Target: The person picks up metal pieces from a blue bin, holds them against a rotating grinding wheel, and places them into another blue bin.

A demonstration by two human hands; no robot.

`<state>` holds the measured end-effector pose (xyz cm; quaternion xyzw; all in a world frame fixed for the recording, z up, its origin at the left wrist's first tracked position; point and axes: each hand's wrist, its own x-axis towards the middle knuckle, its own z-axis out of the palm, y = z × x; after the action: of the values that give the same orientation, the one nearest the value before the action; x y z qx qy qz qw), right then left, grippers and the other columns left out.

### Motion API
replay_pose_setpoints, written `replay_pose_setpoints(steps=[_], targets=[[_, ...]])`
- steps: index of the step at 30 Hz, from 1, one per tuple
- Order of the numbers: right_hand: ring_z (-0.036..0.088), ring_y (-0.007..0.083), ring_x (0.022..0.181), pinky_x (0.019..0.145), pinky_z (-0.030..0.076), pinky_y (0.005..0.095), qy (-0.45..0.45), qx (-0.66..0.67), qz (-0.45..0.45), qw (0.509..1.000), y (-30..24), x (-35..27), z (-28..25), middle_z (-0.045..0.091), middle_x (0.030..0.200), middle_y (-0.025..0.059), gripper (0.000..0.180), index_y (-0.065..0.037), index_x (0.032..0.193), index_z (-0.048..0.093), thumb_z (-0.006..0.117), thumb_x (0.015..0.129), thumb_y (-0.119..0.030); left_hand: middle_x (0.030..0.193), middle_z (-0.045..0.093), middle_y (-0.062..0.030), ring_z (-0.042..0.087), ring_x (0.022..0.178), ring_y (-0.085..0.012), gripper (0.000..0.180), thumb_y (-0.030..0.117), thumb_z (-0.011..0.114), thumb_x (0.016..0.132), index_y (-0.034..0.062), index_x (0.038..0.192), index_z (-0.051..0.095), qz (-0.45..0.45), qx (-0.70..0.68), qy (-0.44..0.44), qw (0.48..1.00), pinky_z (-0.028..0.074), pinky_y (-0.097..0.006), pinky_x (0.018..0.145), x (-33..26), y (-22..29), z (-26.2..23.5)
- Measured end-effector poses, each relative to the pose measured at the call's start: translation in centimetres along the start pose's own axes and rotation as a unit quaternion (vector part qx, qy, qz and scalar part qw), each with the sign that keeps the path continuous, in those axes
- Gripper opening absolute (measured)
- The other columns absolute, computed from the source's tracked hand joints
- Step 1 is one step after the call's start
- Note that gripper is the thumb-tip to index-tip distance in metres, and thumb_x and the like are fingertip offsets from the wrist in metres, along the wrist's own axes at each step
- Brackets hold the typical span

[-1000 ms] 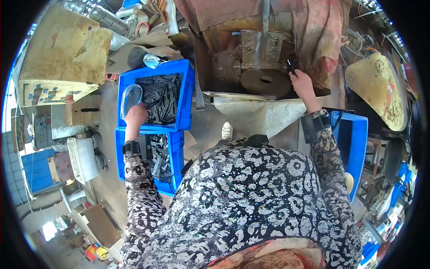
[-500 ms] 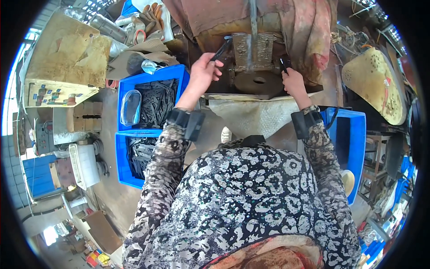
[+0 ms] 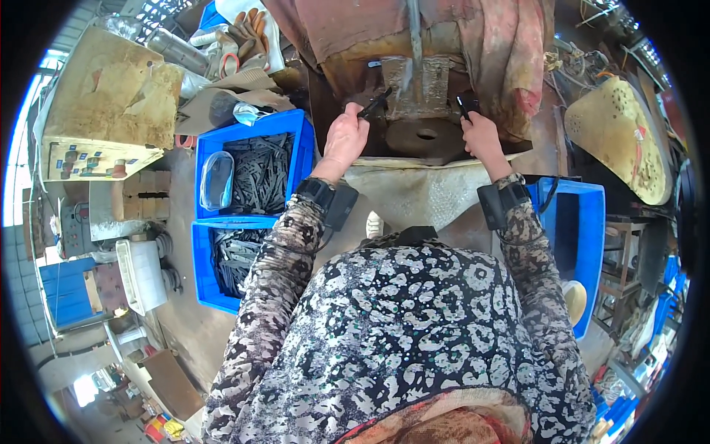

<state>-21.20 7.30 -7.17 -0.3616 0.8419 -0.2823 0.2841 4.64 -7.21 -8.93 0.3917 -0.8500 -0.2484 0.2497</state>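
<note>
My left hand (image 3: 346, 137) is closed on a dark flat strip (image 3: 376, 103), which slants up and right from the fingers, left of the upright rough plate (image 3: 416, 85). On the other side, my right hand (image 3: 483, 136) pinches a second dark narrow strip (image 3: 463, 109) with a bright spot near its tip. Between the hands lies a round brown wheel-like disc (image 3: 405, 139) with a hole in its middle. Both strips are held apart from the disc. The lower ends of the strips are hidden in my fingers.
Two blue bins (image 3: 304, 148) of dark strips stand at my left, one with a clear plastic box (image 3: 217, 181) on top. Another blue bin (image 3: 594, 244) is at my right. Reddish cloth (image 3: 510, 66) hangs behind the disc, and a whitish sheet (image 3: 414, 192) hangs in front.
My left hand has moved right and slightly nearer to me with its strip, and its back now faces up more. My right hand has shifted slightly left with its strip.
</note>
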Motion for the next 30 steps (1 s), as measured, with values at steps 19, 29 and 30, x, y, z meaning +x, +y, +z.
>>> replay_pose_setpoints(steps=[19,29,30], targets=[[0.057,0.0426,0.094,0.079,0.046,0.0507,0.093,-0.133,-0.108,0.981,1.0,0.4,0.6,0.062,0.095,0.0229,0.025,-0.003,0.096,0.057,0.049,0.091,-0.026,0.085,0.063,-0.0220,0.060,0.087,-0.0411,0.018,0.023,0.054,0.091,0.0053,0.095,0.056,-0.089,0.002,0.000,0.996,0.046,-0.047,0.075,0.2,0.5,-0.5],[0.057,0.0421,0.093,0.078,0.046,0.0514,0.084,-0.151,-0.103,0.979,1.2,0.6,0.6,0.062,0.094,0.0222,0.023,-0.004,0.094,0.057,0.050,0.090,-0.026,0.084,0.063,-0.0219,0.058,0.087,-0.0416,0.019,0.022,0.054,0.090,0.0035,0.092,0.058,-0.045,-0.013,-0.009,0.999,0.045,-0.048,0.075,0.3,0.2,-0.2],[0.057,0.0421,0.093,0.078,0.046,0.0515,0.085,-0.155,-0.106,0.979,1.3,0.6,0.6,0.063,0.094,0.0221,0.023,-0.004,0.094,0.057,0.050,0.090,-0.026,0.082,0.062,-0.0222,0.058,0.087,-0.0422,0.018,0.021,0.054,0.090,0.0031,0.091,0.058,-0.041,-0.028,0.006,0.999,0.044,-0.048,0.075,0.3,0.1,-0.1]])
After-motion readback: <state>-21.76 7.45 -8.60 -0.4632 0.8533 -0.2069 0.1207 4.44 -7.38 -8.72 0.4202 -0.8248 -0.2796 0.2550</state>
